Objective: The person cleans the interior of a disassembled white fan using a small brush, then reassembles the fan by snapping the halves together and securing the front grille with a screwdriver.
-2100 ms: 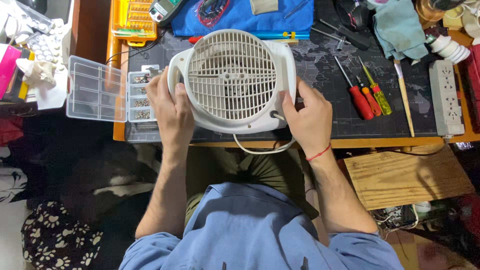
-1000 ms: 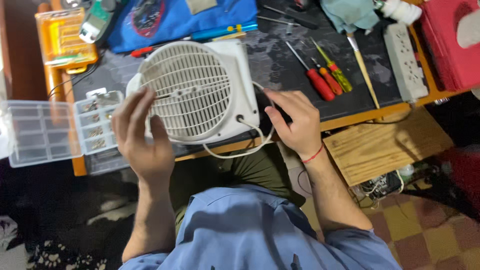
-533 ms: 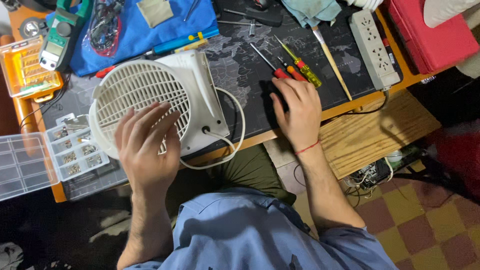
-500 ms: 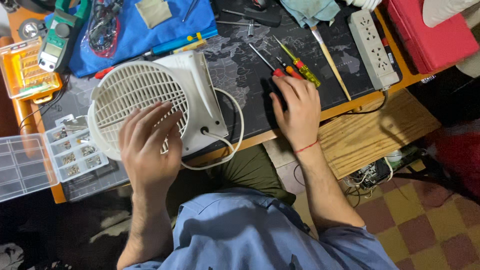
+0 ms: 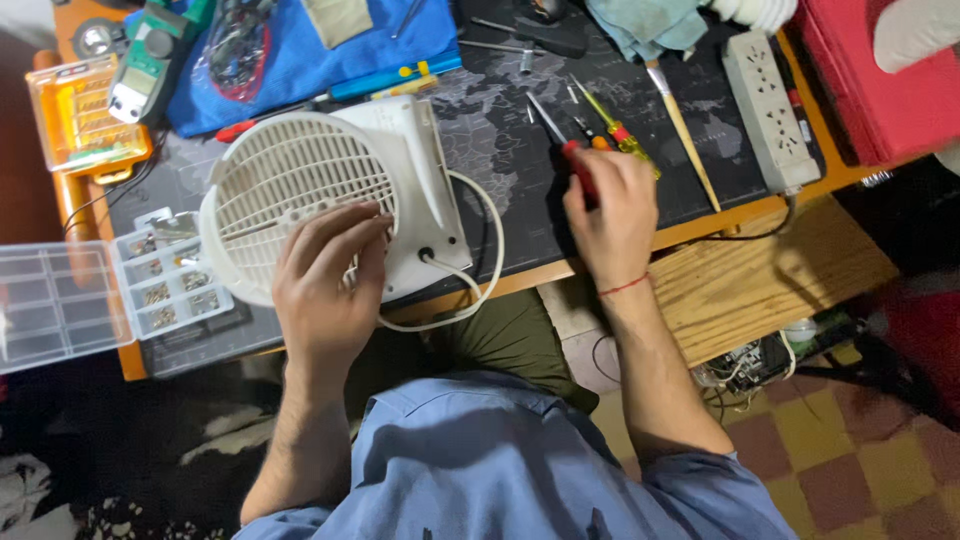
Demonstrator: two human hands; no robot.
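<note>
A: Left hand (image 5: 325, 285): what is recorded?

B: It is laid flat on the round front grille of the white fan heater (image 5: 335, 200). The fingers are spread apart across the grille bars and are clamped on nothing. The heater is seen at the near edge of the desk (image 5: 690, 225), on the dark mat, with the grille tipped toward the left.

A: And the right hand (image 5: 605, 215)?

B: It is placed over the red-handled screwdriver (image 5: 565, 150) on the mat, to the right of the heater. The fingers are curled together around the red handle; the metal shaft is seen sticking out past the fingertips, away from the person. Whether the tool is lifted off the mat cannot be told.

A: Cable noted?

B: A white cord (image 5: 480, 270) is seen leaving the heater's side, looped on the mat and over the desk edge, between the 2 hands.

A: Surroundings?

B: A yellow-handled screwdriver (image 5: 610, 125) is noted just beside the right hand. A clear compartment box (image 5: 110, 295) with small parts is seen left of the heater, touching or nearly touching the grille. A white power strip (image 5: 768, 110) is logged at the far right, and a blue cloth (image 5: 330, 50) behind the heater.
</note>
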